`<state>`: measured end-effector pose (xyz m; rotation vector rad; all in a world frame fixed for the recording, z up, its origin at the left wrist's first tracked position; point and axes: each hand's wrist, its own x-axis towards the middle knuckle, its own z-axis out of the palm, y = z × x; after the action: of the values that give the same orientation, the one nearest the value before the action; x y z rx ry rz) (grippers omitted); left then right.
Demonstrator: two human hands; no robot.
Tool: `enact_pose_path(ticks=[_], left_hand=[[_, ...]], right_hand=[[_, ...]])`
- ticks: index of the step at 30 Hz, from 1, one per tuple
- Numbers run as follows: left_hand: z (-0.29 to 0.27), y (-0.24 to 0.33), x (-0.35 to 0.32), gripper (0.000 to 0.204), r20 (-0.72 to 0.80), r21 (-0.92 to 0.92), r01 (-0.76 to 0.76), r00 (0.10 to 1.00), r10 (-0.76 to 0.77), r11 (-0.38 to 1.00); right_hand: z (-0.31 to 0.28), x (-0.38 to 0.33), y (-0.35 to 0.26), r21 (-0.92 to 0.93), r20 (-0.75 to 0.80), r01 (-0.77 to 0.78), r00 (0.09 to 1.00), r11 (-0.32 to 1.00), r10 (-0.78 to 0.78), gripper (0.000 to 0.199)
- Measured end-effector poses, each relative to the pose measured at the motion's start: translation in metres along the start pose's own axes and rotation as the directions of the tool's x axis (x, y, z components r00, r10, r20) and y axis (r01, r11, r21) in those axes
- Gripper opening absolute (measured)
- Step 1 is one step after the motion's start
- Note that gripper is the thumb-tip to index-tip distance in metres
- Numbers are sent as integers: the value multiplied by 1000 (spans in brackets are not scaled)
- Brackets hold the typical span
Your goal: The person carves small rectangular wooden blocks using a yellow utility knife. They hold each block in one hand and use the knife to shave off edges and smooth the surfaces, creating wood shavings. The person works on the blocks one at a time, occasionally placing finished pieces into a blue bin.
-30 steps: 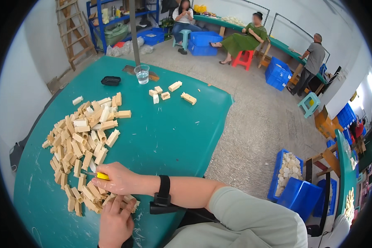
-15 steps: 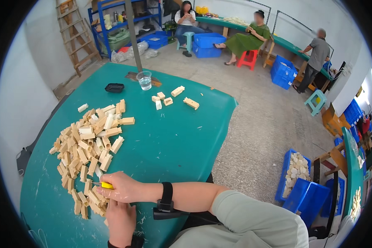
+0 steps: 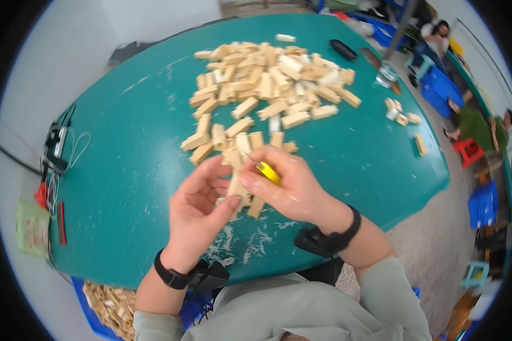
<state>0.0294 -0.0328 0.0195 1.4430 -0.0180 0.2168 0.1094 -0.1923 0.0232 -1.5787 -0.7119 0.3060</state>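
Observation:
My left hand (image 3: 196,210) holds a cream rectangular block (image 3: 236,190) upright between thumb and fingers, near the table's front edge. Closed around a yellow-handled tool (image 3: 269,173) with a thin metal tip, my right hand (image 3: 296,190) meets the block from the right. The tip lies close to the block's upper part; whether it touches cannot be made out. Just beyond both hands spreads a pile of similar cream blocks (image 3: 264,85), some with hollow ends and notched edges. A few loose blocks lie partly hidden behind my fingers.
Pale shavings (image 3: 250,247) litter the green table (image 3: 125,199). A clear cup (image 3: 387,74), a black tray (image 3: 343,50) and several blocks (image 3: 401,113) are at the right. Left are a power strip (image 3: 60,142) and cables. A blue bin (image 3: 88,307) of pieces stands below; people sit beyond.
The view has swung left. Both hands have come up from the pile's near edge, and a block is now held in my left hand. The yellow tool stays in my right.

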Motion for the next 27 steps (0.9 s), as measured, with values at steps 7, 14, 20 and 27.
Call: enact_pose_path(ticks=[7,14,20,27], left_hand=[[-12,-25,-11,47,43,-191,-10,999,19,982],[-9,-32,-17,39,141,-118,67,989,-50,991],[-11,-22,-20,37,102,-171,-34,993,52,985],[-21,-17,-12,38,151,166,-60,988,34,984]], right_hand=[[6,-6,5,61,91,-27,996,998,21,28],[1,-13,10,-27,215,35,976,999,-29,31],[-1,-14,4,-36,161,30,987,999,-24,38],[0,-12,6,-175,159,77,986,982,-49,24]])
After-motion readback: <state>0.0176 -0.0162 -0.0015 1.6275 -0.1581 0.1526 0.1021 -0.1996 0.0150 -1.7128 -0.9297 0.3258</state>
